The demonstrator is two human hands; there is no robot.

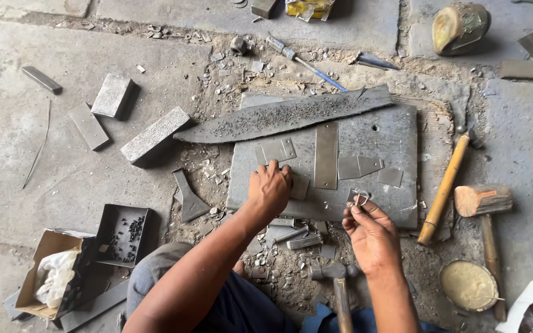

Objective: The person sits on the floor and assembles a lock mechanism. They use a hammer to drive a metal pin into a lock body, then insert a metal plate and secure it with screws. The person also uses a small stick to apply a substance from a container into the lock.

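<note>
The thick grey steel slab [396,203] sits flat on gritty floor, its surface pitted, carrying a long dark leaf-shaped blade blank [285,114] with a rough hammered face along its far edge. A slip here could, I judge, send small cut pieces off the slab's near edge into the scrap below. The left hand [269,188] presses, fingers curled, on a small grey notched metal plate [277,150] at the slab's left. The right hand [371,231] pinches a small bent wire ring [360,198] at the near edge, which could spring loose. A steel-headed hammer [335,277] lies near.
</note>
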